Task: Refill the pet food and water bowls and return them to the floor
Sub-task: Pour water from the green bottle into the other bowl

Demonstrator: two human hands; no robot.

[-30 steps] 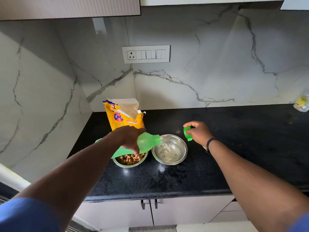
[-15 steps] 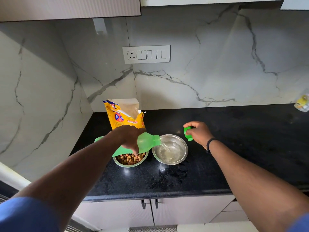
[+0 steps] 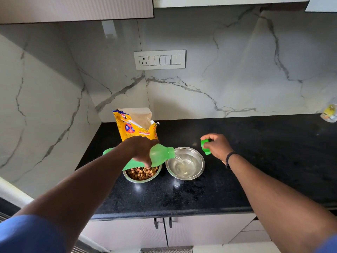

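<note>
The left hand (image 3: 141, 149) is gripping a green bottle (image 3: 158, 157) around its body, fingers wrapped tight, and tipping it nearly flat with the mouth pointing right. A thin stream of water (image 3: 179, 159) is running from the mouth into the water bowl (image 3: 185, 163), a steel bowl that is sitting on the black worktop (image 3: 255, 161) toward its left end, between the front and back edges. Clear water is pooling in the bottom of that bowl.

Just beside it on the left, rims close together, the food bowl (image 3: 142, 174) is sitting on the worktop with brown and orange kibble (image 3: 141, 173) filling it; the tilted bottle is hanging over its back rim and hiding part of it.

The right hand (image 3: 217, 147) is hovering to the right of the water bowl, near its back rim, fingers curled closed around the green bottle cap (image 3: 205, 147). A dark band is circling that wrist.

Behind the food bowl, near the back left corner of the worktop, a yellow pet food bag (image 3: 135, 125) is standing upright with its top torn open. At the far right back edge, a small clear packet (image 3: 330, 114) is lying against the marble wall.
</note>
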